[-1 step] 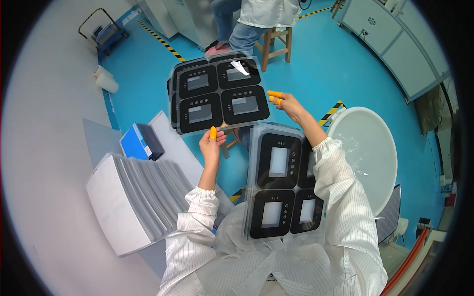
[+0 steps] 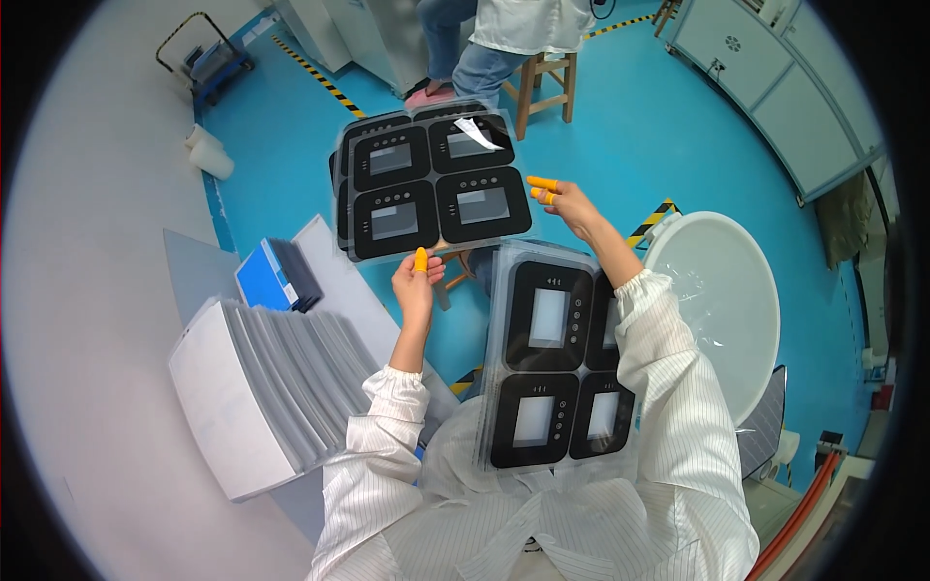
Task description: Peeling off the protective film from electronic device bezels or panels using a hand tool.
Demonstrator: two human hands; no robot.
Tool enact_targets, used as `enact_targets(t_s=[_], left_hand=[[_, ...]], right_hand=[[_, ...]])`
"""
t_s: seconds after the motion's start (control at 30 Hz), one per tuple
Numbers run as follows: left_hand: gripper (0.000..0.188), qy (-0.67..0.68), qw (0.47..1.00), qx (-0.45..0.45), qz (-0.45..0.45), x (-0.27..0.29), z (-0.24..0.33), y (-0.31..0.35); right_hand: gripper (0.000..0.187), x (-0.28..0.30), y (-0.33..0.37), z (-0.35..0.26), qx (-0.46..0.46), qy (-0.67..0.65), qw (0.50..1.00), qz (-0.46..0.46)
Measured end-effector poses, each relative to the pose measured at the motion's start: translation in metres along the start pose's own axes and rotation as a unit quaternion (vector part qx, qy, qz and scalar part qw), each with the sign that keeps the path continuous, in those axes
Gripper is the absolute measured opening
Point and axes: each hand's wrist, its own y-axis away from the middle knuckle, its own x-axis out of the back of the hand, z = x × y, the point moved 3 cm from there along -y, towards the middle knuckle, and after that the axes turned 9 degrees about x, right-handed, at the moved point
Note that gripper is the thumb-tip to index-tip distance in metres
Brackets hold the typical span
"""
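The left hand [image 2: 417, 283] is pinching the lower edge of a clear sheet [image 2: 433, 181] of four black panels with grey windows, its orange-capped thumb pressing on the rim, and is holding it up flat above the blue floor [image 2: 620, 107]. The right hand [image 2: 565, 201] is hovering just beside the sheet's right edge — fingers spread wide, holding nothing, two orange-capped fingertips [image 2: 542, 182] pointing at it. A small white strip [image 2: 478, 133] is lying on the sheet's upper right panel. Below the sheet, a stack [image 2: 557, 358] of like sheets is resting on the lap, partly under the right forearm. Left of and below the sheet, a blue box [image 2: 262, 278] is standing near a fanned row of grey sheets [image 2: 291, 373]. Right of the sheet, a round white table [image 2: 727, 300] is standing — beyond the sheet, a wooden stool [image 2: 544, 85] is bearing a seated person [image 2: 504, 39].
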Motion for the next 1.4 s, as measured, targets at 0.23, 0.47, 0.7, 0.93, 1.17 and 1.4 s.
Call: enact_targets(t_s=[0.23, 0.47, 0.7, 0.93, 1.17, 1.4], left_hand=[[0.018, -0.039, 0.995, -0.094, 0.024, -0.003, 0.008, 0.001], [0.021, -0.069, 0.994, 0.025, 0.079, -0.003, 0.019, -0.005], [0.026, -0.043, 0.992, 0.080, 0.090, -0.002, 0.006, -0.012], [0.028, 0.004, 0.992, 0.082, 0.092, -0.005, 0.014, -0.012], [0.025, 0.011, 0.994, 0.064, 0.090, -0.005, 0.011, -0.011], [0.022, -0.049, 0.999, 0.020, 0.004, -0.009, 0.003, 0.013]], right_hand=[[0.032, -0.007, -0.018, 0.000, 0.029, -0.082, 0.996, 0.034], [0.034, -0.020, -0.039, -0.018, 0.061, 0.003, 0.998, 0.035], [0.028, -0.011, -0.020, -0.033, 0.106, 0.078, 0.988, 0.083], [0.023, -0.009, 0.062, -0.078, 0.111, 0.202, 0.973, 0.034], [0.032, -0.045, 0.121, -0.070, 0.328, 0.406, 0.852, -0.032], [0.032, -0.055, 0.137, -0.072, 0.351, 0.357, 0.864, 0.050]])
